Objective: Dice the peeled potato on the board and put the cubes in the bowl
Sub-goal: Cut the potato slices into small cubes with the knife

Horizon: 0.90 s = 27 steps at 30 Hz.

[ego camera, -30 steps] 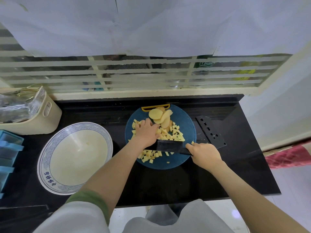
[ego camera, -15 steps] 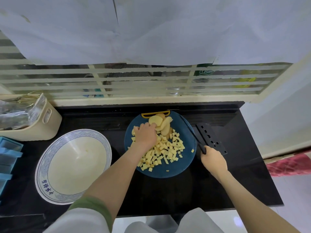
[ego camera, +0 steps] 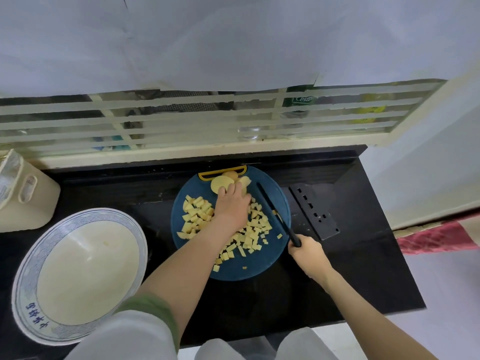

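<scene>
From the head camera, looking straight down: a round blue board (ego camera: 233, 271) sits in the middle of the black bench (ego camera: 259, 302), and it is covered in potato cubes (ego camera: 197, 211), a loose heap spread from the left side down towards the near edge. At the far end of the board, right by its yellow handle, lie a few uncut potato slices (ego camera: 219, 183). The left hand (ego camera: 232, 203) is down on them, palm down, fingers close together over the slices; whether it grips them or only presses, I cannot tell. The right hand (ego camera: 307, 252) is wrapped tight round the handle of a black knife (ego camera: 270, 206) at the board's right edge, blade seen edge-on and pointing away, just right of the cubes, a few bits stuck to it. Left of the board, apart from it, stands the big white bowl (ego camera: 23, 281) with its blue patterned rim. Right of the board lies a black plate with holes (ego camera: 314, 211). A beige basket (ego camera: 28, 193) stands at the far left, a barred window (ego camera: 181, 118) behind.
</scene>
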{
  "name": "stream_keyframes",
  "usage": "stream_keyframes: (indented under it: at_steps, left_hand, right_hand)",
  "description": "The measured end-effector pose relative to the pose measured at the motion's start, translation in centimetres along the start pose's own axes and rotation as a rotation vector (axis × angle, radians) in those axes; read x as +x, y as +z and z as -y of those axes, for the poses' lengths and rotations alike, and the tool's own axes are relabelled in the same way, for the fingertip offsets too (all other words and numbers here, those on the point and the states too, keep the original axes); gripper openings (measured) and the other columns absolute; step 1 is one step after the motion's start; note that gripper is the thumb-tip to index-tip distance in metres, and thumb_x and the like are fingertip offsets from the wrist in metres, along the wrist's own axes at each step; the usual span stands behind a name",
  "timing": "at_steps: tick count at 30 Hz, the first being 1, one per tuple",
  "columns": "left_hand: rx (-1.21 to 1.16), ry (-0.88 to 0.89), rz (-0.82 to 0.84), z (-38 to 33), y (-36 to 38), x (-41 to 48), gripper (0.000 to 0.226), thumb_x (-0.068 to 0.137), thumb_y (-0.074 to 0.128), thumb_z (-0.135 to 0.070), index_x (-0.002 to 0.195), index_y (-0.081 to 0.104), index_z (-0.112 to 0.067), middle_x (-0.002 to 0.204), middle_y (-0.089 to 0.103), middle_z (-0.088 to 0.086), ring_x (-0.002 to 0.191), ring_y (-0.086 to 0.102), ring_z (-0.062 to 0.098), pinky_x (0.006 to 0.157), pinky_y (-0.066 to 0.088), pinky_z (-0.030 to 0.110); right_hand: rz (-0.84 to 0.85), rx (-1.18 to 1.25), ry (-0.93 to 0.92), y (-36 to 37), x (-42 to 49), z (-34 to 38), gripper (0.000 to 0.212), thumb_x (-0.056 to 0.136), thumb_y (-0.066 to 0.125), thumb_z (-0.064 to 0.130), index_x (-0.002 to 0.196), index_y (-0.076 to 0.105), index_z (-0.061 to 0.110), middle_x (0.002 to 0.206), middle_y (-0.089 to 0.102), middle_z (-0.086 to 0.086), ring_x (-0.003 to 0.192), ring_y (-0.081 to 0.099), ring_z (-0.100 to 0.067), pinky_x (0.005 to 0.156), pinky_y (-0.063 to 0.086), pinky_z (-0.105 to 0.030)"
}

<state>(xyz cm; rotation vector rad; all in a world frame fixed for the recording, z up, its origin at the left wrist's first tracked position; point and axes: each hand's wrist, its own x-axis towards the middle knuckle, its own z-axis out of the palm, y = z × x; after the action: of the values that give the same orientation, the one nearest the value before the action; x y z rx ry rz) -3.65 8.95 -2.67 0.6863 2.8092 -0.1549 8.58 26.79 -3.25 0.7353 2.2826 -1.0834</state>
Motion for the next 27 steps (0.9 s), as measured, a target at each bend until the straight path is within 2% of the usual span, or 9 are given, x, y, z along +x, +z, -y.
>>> stream_keyframes:
  at_steps: [3, 7, 12, 15, 18, 20, 22, 24, 27]
  left_hand:
    - [0.031, 0.013, 0.078, 0.1, -0.6, 1.1, 0.054, 0.083, 0.060, -0.032, 0.134, 0.042, -0.026, 0.135, 0.032, 0.011, 0.124, 0.030, 0.028, 0.099, 0.026, 0.042]
    - [0.087, 0.023, 0.157, 0.4, -1.1, 2.6, 0.068, 0.079, 0.067, -0.039, 0.139, 0.036, -0.027, 0.140, 0.028, 0.012, 0.129, 0.027, 0.028, 0.102, 0.024, 0.042]
    - [0.052, 0.048, 0.204, 0.5, -1.2, 3.2, 0.073, 0.077, 0.069, -0.032, 0.140, 0.033, -0.020, 0.139, 0.029, 0.012, 0.129, 0.027, 0.028, 0.101, 0.025, 0.042]
    - [-0.033, 0.066, 0.186, 0.6, -1.3, 3.3, 0.074, 0.077, 0.067, -0.025, 0.139, 0.029, -0.013, 0.137, 0.031, 0.011, 0.128, 0.029, 0.027, 0.100, 0.027, 0.041]
    - [-0.140, 0.127, 0.125, 0.9, -1.8, 3.1, 0.058, 0.079, 0.064, -0.021, 0.129, 0.036, -0.013, 0.130, 0.037, 0.007, 0.123, 0.033, 0.025, 0.094, 0.028, 0.040]
    - [-0.215, 0.182, 0.092, 1.1, -2.2, 2.9, 0.034, 0.080, 0.061, -0.017, 0.108, 0.041, -0.016, 0.112, 0.043, 0.001, 0.114, 0.037, 0.022, 0.086, 0.027, 0.038]
    - [-0.269, 0.209, 0.105, 1.3, -2.7, 2.6, 0.024, 0.080, 0.059, -0.016, 0.094, 0.040, -0.018, 0.093, 0.043, -0.004, 0.100, 0.041, 0.020, 0.085, 0.028, 0.037]
    - [-0.302, 0.199, 0.116, 1.5, -2.9, 2.4, 0.021, 0.083, 0.057, -0.018, 0.096, 0.042, -0.020, 0.089, 0.045, -0.005, 0.089, 0.040, 0.018, 0.089, 0.029, 0.037]
    - [-0.404, 0.117, 0.051, 1.8, -2.9, 2.1, 0.022, 0.086, 0.057, -0.026, 0.105, 0.048, -0.022, 0.097, 0.053, -0.006, 0.095, 0.043, 0.018, 0.091, 0.025, 0.036]
  right_hand:
    - [-0.080, 0.127, 0.073, -0.6, 0.4, -0.1, 0.016, 0.095, 0.048, 0.015, 0.083, 0.058, 0.015, 0.072, 0.058, -0.006, 0.055, 0.050, -0.019, 0.049, 0.042, -0.031]
    - [-0.056, 0.120, 0.067, -1.0, 0.6, 0.5, 0.017, 0.094, 0.048, 0.012, 0.080, 0.056, 0.017, 0.067, 0.054, -0.003, 0.050, 0.046, -0.015, 0.044, 0.036, -0.026]
    - [0.023, 0.087, 0.044, 0.5, 0.1, 1.2, 0.016, 0.097, 0.049, 0.017, 0.084, 0.057, 0.022, 0.070, 0.057, 0.000, 0.056, 0.051, -0.012, 0.048, 0.041, -0.025]
    - [0.063, 0.132, 0.063, 1.6, -0.3, 1.4, 0.015, 0.097, 0.049, 0.017, 0.084, 0.055, 0.017, 0.068, 0.052, -0.001, 0.048, 0.046, -0.011, 0.041, 0.038, -0.021]
    - [0.115, 0.184, 0.090, 2.3, -0.6, 1.3, 0.014, 0.096, 0.049, 0.015, 0.083, 0.054, 0.016, 0.067, 0.051, -0.003, 0.044, 0.043, -0.011, 0.040, 0.037, -0.022]
    - [0.133, 0.257, 0.120, 2.5, -0.6, 1.2, 0.011, 0.095, 0.050, 0.013, 0.085, 0.053, 0.014, 0.066, 0.048, -0.006, 0.038, 0.038, -0.011, 0.038, 0.035, -0.024]
    - [0.126, 0.292, 0.129, 2.3, -0.4, 1.3, 0.008, 0.094, 0.050, 0.012, 0.087, 0.054, 0.013, 0.065, 0.046, -0.007, 0.033, 0.035, -0.011, 0.037, 0.034, -0.025]
    - [0.077, 0.292, 0.117, 2.1, -0.1, 1.3, 0.007, 0.094, 0.050, 0.012, 0.089, 0.056, 0.011, 0.065, 0.047, -0.008, 0.033, 0.034, -0.011, 0.037, 0.035, -0.025]
    - [0.023, 0.305, 0.123, 1.9, 0.4, 1.3, 0.009, 0.094, 0.048, 0.012, 0.093, 0.057, 0.010, 0.067, 0.049, -0.010, 0.034, 0.036, -0.013, 0.038, 0.037, -0.026]
